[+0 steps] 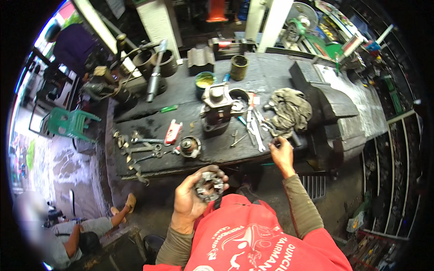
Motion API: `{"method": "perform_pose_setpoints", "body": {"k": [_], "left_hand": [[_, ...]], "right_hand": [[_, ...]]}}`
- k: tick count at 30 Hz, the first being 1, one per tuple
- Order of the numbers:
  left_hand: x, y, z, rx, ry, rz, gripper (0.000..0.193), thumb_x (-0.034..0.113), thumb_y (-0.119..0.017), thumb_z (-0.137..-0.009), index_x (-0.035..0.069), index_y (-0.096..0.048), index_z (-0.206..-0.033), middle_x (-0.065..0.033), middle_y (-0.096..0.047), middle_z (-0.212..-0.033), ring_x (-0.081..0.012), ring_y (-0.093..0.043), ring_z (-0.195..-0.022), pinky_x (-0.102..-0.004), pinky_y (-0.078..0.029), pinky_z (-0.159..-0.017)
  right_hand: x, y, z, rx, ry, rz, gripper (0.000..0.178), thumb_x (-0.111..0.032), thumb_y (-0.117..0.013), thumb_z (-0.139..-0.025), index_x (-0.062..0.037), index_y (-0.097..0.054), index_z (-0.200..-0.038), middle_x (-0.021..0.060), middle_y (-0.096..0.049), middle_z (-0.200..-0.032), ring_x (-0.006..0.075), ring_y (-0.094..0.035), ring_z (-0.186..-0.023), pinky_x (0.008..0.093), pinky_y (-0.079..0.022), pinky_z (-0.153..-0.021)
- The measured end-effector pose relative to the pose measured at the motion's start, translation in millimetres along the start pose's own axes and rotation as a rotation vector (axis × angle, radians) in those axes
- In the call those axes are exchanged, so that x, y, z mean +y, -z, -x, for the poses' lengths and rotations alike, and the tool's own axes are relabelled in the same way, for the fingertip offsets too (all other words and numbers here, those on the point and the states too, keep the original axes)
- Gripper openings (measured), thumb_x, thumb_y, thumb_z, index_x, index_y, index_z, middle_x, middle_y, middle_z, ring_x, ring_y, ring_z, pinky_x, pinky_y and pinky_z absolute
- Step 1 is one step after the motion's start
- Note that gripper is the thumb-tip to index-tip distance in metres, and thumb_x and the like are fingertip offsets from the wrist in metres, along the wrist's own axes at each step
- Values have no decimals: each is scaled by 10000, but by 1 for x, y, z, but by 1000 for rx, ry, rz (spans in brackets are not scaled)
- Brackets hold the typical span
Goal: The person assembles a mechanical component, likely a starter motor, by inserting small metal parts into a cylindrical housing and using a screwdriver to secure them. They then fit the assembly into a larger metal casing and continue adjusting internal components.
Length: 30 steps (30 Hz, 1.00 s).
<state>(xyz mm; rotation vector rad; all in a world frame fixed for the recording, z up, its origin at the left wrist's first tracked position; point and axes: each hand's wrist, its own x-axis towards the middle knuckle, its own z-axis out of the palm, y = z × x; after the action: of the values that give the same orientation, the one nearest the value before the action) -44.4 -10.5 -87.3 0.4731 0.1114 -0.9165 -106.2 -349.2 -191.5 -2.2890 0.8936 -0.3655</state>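
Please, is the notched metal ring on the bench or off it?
Off it: the left hand holds the ring, on the near side of the bench.

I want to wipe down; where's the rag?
In the head view, the rag is right of centre on the workbench, between the wrenches and vise, beyond your right hand.
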Motion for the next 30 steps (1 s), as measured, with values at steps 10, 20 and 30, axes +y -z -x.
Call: {"method": "perform_pose_setpoints", "body": {"k": [10, 20, 30], "left_hand": [[-29, -30, -17, -24, -117, 153, 455, 230, -519, -1048, -40, -574, -1410, -229, -666, -1334, -370, -638, -1257, -512, -535, -1101], [-36, -46, -13, -13, -221, 18, 358, 244, -502, -1091, 36, -604, -1364, -156, -638, -1301, -335, -615, -1264, -576, -552, -1034], [-24, -35, -8, 37, -306, 10, 324, 193, -519, -1055, 3, -618, -1299, -135, -656, -1217, -271, -642, -1181, -478, -601, -916]], "right_hand": [[15, -48, -46, 42, 293, 358, 409, -215, -811, -876, -4, -676, -1199, 229, -595, -1279, 430, -581, -1195, 536, -504, -983], [15, -69, -87, -34, 350, 722, 237, -243, -678, -889, -60, -795, -984, 136, -654, -1191, 368, -591, -1215, 530, -536, -869], [4, 24, -84, -191, -209, -730, 386, -263, -612, -1047, 94, -671, -1180, 165, -741, -1054, 263, -747, -1008, 410, -607, -890]]}}
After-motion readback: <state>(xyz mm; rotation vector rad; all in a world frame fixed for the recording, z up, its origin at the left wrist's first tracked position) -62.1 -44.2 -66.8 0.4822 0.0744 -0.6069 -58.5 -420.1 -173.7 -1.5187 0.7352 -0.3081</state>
